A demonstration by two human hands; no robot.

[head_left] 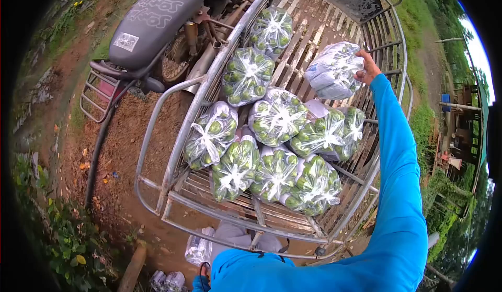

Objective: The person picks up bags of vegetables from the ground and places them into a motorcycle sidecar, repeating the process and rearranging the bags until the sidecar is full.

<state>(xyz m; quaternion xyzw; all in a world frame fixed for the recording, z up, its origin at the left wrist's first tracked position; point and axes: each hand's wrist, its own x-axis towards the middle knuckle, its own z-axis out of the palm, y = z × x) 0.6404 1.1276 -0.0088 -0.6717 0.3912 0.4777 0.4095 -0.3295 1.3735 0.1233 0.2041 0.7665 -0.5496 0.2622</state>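
My right hand (368,68), at the end of a blue sleeve, is closed on the side of a clear plastic bag lined with printed paper (333,72); its contents are hidden. That bag is over the slatted bed of a metal-framed sidecar (298,41). Nearer me, several knotted clear bags of green produce (277,116) sit close together on the slats. Low at my side, my left hand (203,271) shows only in part, just below another paper-lined bag (199,247). Its fingers are too hidden to tell whether it grips that bag.
A motorcycle with a dark seat (157,17) stands along the sidecar's left side. Tubular rails (183,140) surround the bed. More paper-lined bags (167,280) lie on the dirt at lower left, near a wooden post (133,268). An open-sided shelter (465,135) stands at right.
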